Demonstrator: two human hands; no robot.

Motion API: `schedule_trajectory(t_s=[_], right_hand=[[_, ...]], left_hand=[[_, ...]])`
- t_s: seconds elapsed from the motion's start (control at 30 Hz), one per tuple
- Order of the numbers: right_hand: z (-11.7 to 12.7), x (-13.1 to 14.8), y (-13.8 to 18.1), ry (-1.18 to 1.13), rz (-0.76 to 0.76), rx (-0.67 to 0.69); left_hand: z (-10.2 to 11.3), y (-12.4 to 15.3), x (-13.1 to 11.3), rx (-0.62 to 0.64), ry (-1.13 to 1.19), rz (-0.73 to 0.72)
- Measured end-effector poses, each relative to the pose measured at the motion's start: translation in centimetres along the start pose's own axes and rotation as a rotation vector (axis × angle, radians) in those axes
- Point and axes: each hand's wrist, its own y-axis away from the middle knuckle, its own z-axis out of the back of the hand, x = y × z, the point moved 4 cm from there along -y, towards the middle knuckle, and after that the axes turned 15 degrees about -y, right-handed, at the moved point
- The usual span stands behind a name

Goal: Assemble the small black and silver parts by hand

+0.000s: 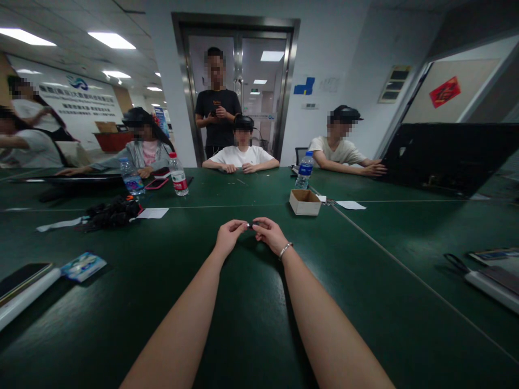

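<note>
Both arms reach forward over the green table. Between the fingertips is a small dark piece with a bright, silvery end (250,225), too small to name for sure. My left hand (230,236) is closed in a pinch at its bright end. From the other side, my right hand (271,235), with a silver bracelet (285,250) at the wrist, pinches the black part. Fingers cover some of the piece. Just beyond my right hand stands an open cardboard box (305,207); its inside bottom is hidden.
Bottles (304,170) stand farther back, beside papers (351,205). A black cable bundle (111,213), a blue packet (83,267) and a phone (24,281) lie at left. A large black panel (450,156) is at right. Several people are across the table.
</note>
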Motion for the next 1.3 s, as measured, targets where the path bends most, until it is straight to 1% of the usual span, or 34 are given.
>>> schedule_trajectory(t_s=[0.17,0.3,0.57,0.83,0.97,1.13,1.3], right_hand=[[-0.04,0.17,0.08,-0.003,-0.010,-0.008],[-0.07,0.22,0.10,0.001,-0.023,-0.004],[-0.04,0.18,0.11,0.007,-0.034,0.016],[-0.02,0.16,0.14,0.000,-0.087,-0.021],[0.08,0.06,0.02,0.014,-0.083,-0.030],[0.12,-0.11,-0.08,0.002,-0.068,-0.038],[0.02,-0.11,-0.07,0.025,-0.034,0.007]], left_hand=[[0.06,0.25,-0.70,0.021,0.021,-0.046],[0.06,0.24,-0.68,0.040,0.023,-0.077],[0.17,0.40,-0.76,0.062,0.021,-0.075],[-0.17,0.10,-0.22,0.081,0.070,-0.082],[-0.35,-0.01,-0.03,0.107,0.061,-0.104],[-0.02,-0.03,-0.16,0.007,0.031,-0.090],[-0.07,-0.17,0.20,-0.004,-0.056,-0.041]])
